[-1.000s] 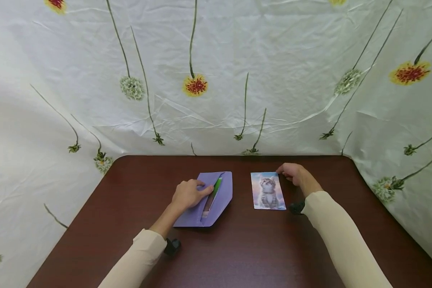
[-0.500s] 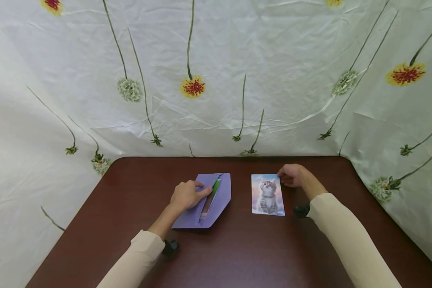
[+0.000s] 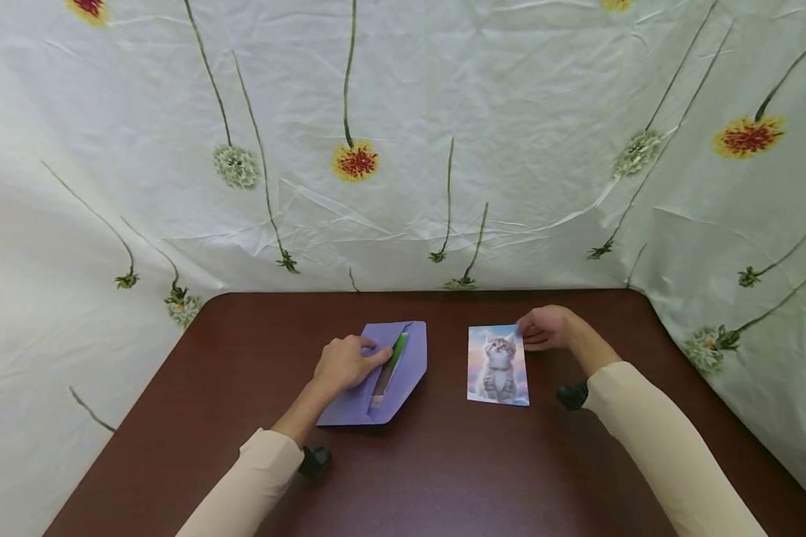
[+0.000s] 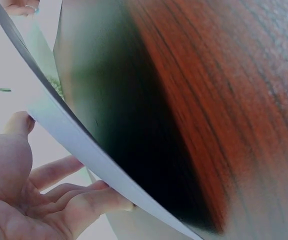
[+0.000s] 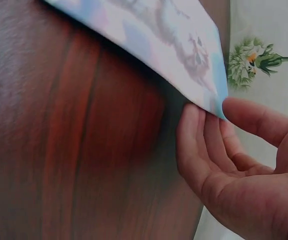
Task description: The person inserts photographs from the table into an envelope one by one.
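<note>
On the left of the table in the head view lies a purple envelope (image 3: 411, 377), its slit facing up. Something with a green part and a brown part (image 3: 399, 347) shows inside it. My left hand (image 3: 341, 364) grips the envelope with the thumb at the slit; in the left wrist view its pale edge (image 4: 109, 182) runs past the fingers. To the right, a card with a kitten picture (image 3: 498, 367) has its far right corner pinched between thumb and fingers of my right hand (image 3: 544, 328). The right wrist view shows the card (image 5: 184, 55) raised over the wood at that corner.
The dark reddish-brown table (image 3: 436, 477) has rounded far corners. Behind it and along both sides hangs a white cloth (image 3: 403, 216) printed with flowers. A dark wrist device (image 3: 316, 462) sits at the left cuff, another device (image 3: 572, 396) at the right.
My right fingers have gone from touching the card's corner to pinching it from below, and the card has tilted a little. The left hand stays on the envelope; the head view shifts slightly.
</note>
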The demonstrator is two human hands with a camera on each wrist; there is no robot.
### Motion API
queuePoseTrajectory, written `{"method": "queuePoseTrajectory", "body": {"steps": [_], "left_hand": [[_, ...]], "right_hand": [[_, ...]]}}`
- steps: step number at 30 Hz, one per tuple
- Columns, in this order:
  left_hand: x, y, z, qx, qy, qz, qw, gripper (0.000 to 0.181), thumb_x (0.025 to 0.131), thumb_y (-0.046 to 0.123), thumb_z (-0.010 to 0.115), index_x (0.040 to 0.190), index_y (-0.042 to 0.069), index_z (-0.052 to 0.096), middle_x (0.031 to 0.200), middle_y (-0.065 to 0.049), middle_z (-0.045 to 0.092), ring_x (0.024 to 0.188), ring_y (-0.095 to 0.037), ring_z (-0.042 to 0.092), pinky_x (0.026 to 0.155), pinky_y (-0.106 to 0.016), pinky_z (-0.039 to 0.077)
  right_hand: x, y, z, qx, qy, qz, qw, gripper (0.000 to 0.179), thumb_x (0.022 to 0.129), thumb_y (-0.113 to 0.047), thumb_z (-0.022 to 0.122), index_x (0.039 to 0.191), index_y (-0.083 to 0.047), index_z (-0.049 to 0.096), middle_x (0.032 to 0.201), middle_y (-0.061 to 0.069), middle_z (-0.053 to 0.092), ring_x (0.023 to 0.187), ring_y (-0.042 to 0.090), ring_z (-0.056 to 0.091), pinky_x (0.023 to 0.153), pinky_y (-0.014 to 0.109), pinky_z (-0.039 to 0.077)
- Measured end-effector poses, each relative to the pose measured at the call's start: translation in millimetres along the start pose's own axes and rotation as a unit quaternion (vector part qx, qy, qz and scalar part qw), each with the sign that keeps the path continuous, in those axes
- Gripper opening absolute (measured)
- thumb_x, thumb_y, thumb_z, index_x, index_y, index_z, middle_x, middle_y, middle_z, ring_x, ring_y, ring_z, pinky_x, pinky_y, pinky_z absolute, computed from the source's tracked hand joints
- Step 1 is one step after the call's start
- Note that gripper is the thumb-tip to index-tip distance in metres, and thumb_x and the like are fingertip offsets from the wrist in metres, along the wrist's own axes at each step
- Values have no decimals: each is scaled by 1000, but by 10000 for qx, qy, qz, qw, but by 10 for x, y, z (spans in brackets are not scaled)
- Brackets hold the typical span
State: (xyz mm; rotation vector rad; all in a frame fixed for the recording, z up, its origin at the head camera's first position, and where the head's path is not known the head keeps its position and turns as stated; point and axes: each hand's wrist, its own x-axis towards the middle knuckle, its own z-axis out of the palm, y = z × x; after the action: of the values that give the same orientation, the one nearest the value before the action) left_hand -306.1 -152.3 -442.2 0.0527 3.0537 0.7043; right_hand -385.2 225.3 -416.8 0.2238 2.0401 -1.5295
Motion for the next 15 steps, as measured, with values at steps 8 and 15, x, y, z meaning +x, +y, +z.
{"method": "queuePoseTrajectory", "body": {"steps": [8, 15], "left_hand": [[-2, -33, 21, -14, -17, -19, 10000, 55, 92, 57, 64, 124, 13, 74, 127, -16, 71, 109, -38, 69, 82, -48, 56], [11, -21, 16, -19, 28, -14, 10000, 55, 92, 58, 64, 124, 14, 75, 127, -16, 71, 106, -36, 70, 78, -46, 57]], "right_hand": [[-65, 1, -10, 141, -168, -137, 9997, 40, 97, 4, 53, 135, 14, 43, 90, 3, 59, 83, 13, 60, 78, 25, 55], [-150, -70, -28, 174, -241, -213, 9993, 36, 99, 2, 53, 132, 11, 43, 90, 4, 62, 82, 14, 63, 79, 27, 56]]}}
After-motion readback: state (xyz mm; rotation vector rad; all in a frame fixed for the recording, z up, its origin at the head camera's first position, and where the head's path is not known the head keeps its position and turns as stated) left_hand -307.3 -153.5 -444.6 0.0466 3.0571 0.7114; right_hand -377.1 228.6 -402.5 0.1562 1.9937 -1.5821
